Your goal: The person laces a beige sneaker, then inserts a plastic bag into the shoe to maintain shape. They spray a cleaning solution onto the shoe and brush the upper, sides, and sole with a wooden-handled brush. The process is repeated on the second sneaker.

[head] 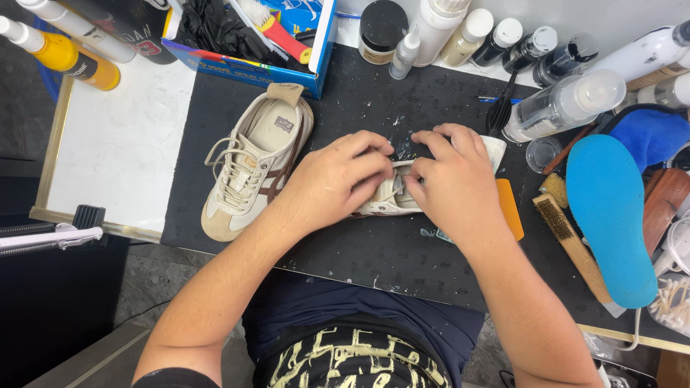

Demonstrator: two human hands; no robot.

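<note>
Both hands are on a pale sneaker point(388, 202) lying on the black mat point(402, 251) in the middle of the worktop point(115, 144). The left hand point(338, 179) covers the shoe's left part, fingers curled and pressed together over the upper. The right hand point(453, 179) covers the right part, its fingertips pinching what looks like a lace or the edge of the lace opening; the exact grip is hidden under the knuckles.

The shoe looks light and soft-sided: a thin upper that gives under the fingers, with a stiffer sole beneath. It would likely hold best by the sole edges or the heel, while the laces and eyelet row call for a fingertip pinch.

Its mate, a second sneaker point(251, 169) with brown stripes, lies just to the left on the mat, laced, with its opening toward the far side.

At the far edge, a blue cardboard box point(244, 68) holds black gloves point(215, 29) and a red-handled brush point(277, 32). Right of it stand a dark-lidded jar point(381, 29) and a row of bottles point(496, 36), white and dark; what they contain cannot be told. A clear bottle point(564, 104) lies on its side. A yellow bottle point(68, 57) sits far left. On the right are a blue insole point(611, 215), a wooden brush point(568, 233) and cotton swabs point(672, 302).
</note>
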